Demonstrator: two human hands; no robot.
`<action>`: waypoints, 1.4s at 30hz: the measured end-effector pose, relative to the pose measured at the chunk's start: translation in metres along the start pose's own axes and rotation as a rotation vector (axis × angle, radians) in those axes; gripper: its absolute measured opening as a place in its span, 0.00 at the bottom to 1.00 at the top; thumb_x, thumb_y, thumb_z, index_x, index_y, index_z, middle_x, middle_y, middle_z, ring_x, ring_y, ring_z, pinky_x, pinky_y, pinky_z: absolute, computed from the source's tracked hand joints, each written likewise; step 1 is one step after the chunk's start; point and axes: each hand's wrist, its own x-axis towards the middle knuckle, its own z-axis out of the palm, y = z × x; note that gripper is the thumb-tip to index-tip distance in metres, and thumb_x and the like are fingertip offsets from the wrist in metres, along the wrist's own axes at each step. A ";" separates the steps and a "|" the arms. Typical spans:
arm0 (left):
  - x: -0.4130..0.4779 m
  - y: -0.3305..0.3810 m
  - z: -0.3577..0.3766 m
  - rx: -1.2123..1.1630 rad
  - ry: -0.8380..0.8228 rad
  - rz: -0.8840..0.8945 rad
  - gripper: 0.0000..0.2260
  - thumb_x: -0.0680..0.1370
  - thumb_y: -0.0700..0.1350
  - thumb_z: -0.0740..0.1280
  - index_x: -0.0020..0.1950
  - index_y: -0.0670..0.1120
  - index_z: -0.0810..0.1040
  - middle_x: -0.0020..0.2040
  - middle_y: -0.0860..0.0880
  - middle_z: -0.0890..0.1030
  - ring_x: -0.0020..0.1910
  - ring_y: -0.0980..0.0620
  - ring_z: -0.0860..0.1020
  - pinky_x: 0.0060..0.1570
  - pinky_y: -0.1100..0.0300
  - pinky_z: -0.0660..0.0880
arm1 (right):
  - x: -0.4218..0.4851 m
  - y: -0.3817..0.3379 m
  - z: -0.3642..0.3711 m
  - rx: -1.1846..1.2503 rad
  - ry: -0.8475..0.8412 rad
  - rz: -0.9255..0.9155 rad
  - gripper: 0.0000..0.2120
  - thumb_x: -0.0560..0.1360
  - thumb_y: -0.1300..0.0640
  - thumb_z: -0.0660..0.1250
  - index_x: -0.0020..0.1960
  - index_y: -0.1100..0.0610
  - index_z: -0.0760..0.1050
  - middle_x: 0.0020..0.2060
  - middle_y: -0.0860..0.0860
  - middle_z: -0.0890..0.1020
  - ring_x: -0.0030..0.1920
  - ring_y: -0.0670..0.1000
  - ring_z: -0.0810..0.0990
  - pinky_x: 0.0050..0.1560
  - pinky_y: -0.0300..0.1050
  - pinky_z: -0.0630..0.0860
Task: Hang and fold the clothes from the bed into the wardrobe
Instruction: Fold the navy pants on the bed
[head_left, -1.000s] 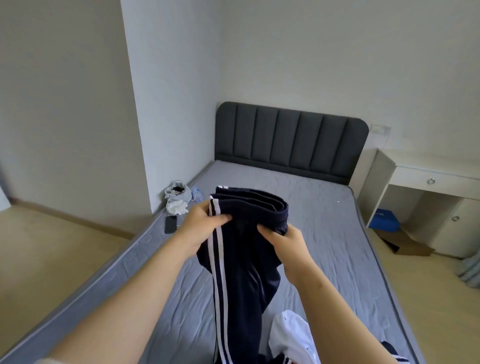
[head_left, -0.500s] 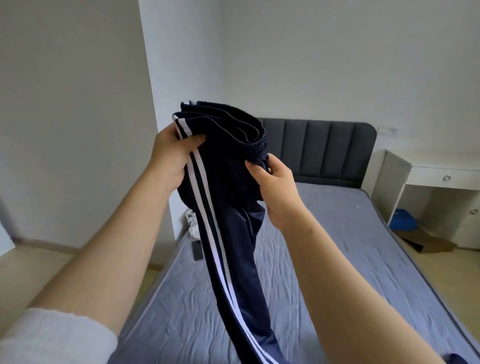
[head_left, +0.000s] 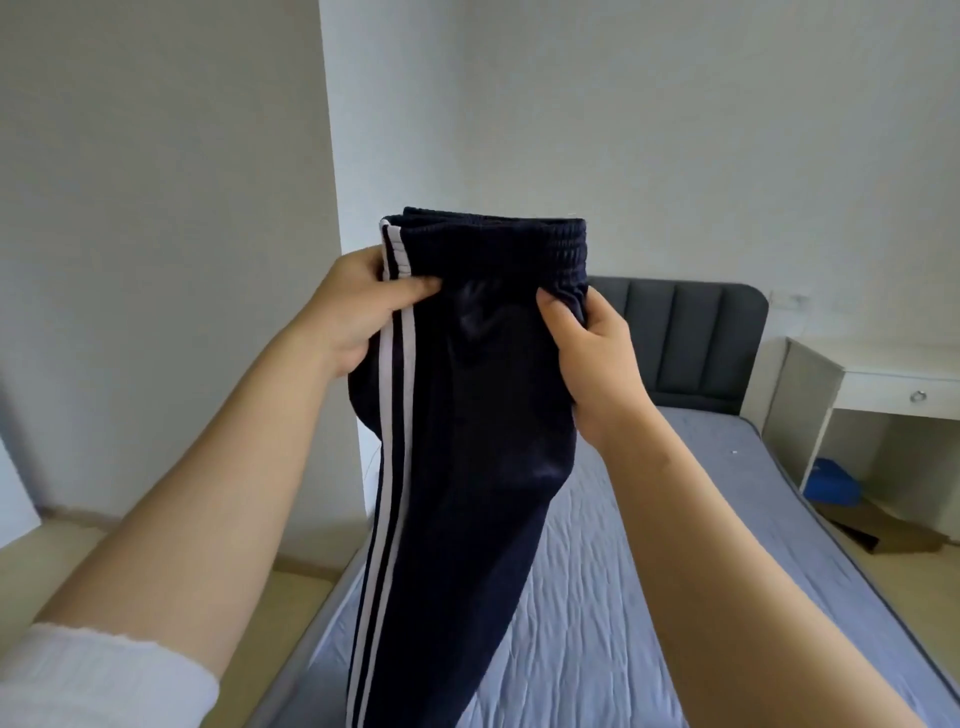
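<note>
Dark navy track pants (head_left: 467, 415) with two white side stripes hang in front of me, held up by the elastic waistband. My left hand (head_left: 353, 306) pinches the striped left edge just under the waistband. My right hand (head_left: 587, 343) grips the right edge of the waistband, fingers curled behind the cloth. The legs drop down out of the bottom of the frame above the bed (head_left: 649, 571). The wardrobe is not in view.
The bed has a grey-blue wrinkled sheet and a dark grey padded headboard (head_left: 691, 338). A white desk (head_left: 883, 384) with a drawer stands to its right, a blue box (head_left: 836, 478) and brown cardboard (head_left: 883, 535) beneath it. A white wall corner (head_left: 332, 156) juts out at left.
Both hands have lifted the pants from low over the bed to chest height and spread the waistband wider. My view has tilted up; the white garment on the bed is out of sight.
</note>
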 end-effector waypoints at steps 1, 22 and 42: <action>0.000 0.005 0.000 -0.032 -0.040 -0.025 0.09 0.72 0.34 0.68 0.44 0.47 0.81 0.39 0.53 0.85 0.40 0.55 0.83 0.38 0.64 0.79 | 0.001 -0.004 -0.004 0.001 0.003 -0.006 0.05 0.76 0.53 0.65 0.43 0.51 0.78 0.42 0.51 0.82 0.46 0.50 0.81 0.55 0.55 0.79; 0.069 -0.040 0.074 0.271 -0.070 -0.486 0.07 0.79 0.42 0.62 0.56 0.51 0.69 0.42 0.51 0.74 0.32 0.52 0.79 0.28 0.62 0.78 | 0.095 0.045 -0.074 -0.673 0.163 0.126 0.06 0.77 0.56 0.60 0.44 0.54 0.75 0.36 0.51 0.78 0.35 0.51 0.76 0.34 0.45 0.73; -0.017 -0.040 0.063 0.157 -0.017 -0.001 0.09 0.76 0.41 0.67 0.48 0.56 0.74 0.46 0.54 0.79 0.37 0.57 0.83 0.42 0.66 0.79 | 0.024 0.045 -0.083 -0.313 0.209 -0.084 0.11 0.71 0.53 0.62 0.42 0.63 0.72 0.35 0.58 0.76 0.44 0.55 0.74 0.44 0.54 0.74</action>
